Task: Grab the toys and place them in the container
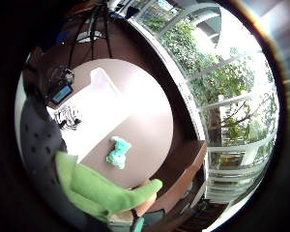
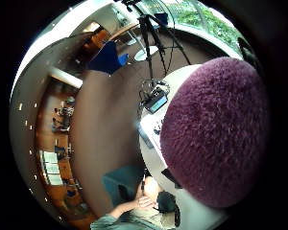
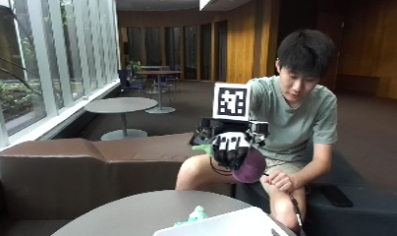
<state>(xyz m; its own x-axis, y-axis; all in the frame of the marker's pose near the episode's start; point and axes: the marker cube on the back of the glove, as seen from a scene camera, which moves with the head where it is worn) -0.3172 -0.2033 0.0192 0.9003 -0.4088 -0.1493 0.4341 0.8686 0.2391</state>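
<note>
One fuzzy, dark purple, rounded plush toy with a green plush part (image 3: 249,166) is raised above the round grey table (image 3: 120,216), gripped in the black-gloved right hand (image 3: 230,146). The fingers (image 3: 232,143) curl down over its top, with the purple body bulging out beneath and beside them; in the thumb-side palm view its shaggy pile sits right against the palm. Below the fingers, a small mint-green plush toy (image 1: 118,152) lies on the table just beside a white rectangular container (image 3: 231,223).
</note>
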